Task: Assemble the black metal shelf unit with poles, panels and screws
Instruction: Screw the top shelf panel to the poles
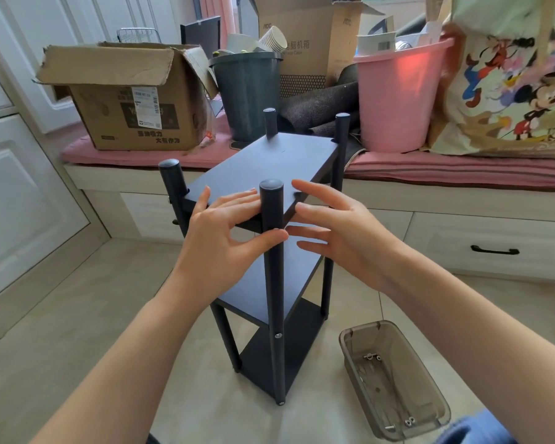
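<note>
The black shelf unit (pixel 269 161) stands upright on the tiled floor, with three panels set between black poles. The nearest pole (pixel 275 283) rises in front of me, and a silver screw (pixel 278 335) shows low on it. My left hand (pixel 218 238) rests its straight fingers on the top panel's near edge, its thumb tip touching the nearest pole just under that panel. My right hand (pixel 343 238) hovers just right of the same pole with fingers spread, holding nothing. A smoky clear plastic tray (pixel 350 347) on the floor at the right holds several loose screws (pixel 373 357).
Behind the shelf runs a window bench with a pink cushion (pixel 462 168) and drawers below. On it stand a cardboard box (pixel 132 100), a dark bin (pixel 247 91), a pink bucket (pixel 398 97) and a printed bag (pixel 510 75). White cabinet doors (pixel 20 203) line the left.
</note>
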Tool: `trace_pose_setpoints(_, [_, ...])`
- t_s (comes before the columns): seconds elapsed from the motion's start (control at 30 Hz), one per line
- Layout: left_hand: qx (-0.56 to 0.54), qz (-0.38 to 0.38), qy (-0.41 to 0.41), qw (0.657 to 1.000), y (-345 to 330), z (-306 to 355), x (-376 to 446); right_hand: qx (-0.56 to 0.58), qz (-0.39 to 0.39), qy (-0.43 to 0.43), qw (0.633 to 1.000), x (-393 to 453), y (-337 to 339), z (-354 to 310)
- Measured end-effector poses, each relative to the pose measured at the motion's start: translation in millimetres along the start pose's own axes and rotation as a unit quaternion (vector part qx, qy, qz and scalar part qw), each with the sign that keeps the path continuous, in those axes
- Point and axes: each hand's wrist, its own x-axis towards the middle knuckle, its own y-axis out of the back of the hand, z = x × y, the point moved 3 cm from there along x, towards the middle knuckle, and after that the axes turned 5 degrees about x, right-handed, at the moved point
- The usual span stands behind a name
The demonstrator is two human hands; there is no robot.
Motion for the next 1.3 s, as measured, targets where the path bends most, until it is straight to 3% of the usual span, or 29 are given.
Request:
trace_pose_setpoints(0.2, [0.009,0.012,0.017,1.000,-5.7,5.3,0.0,-0.019,0.048,0.003,0.999,-13.1,38.7,4.0])
trace_pose_setpoints(0.43, [0.022,0.035,0.029,0.999,-21.5,21.5,4.8,-0.157,0.078,-0.117,0.977,-33.2,118.7,61.7])
trace_pose_setpoints(0.67, [0.051,0.054,0.038,0.996,-35.2,30.6,10.4,-0.296,0.071,-0.253,0.918,-36.7,189.1,190.5])
trace_pose_setpoints(1.0, [0.063,0.059,0.054,0.995,-49.7,35.3,13.7,-0.531,0.011,-0.315,0.787,-9.8,220.0,332.4])
trace_pose_setpoints(1.13, [0.071,0.068,0.049,0.994,-56.4,37.6,16.4,-0.552,-0.017,-0.333,0.764,-11.7,224.4,364.2])
trace_pose_setpoints(1.3, [0.069,0.081,0.051,0.993,-60.3,39.5,17.0,-0.549,-0.026,-0.335,0.766,-9.9,228.4,391.1])
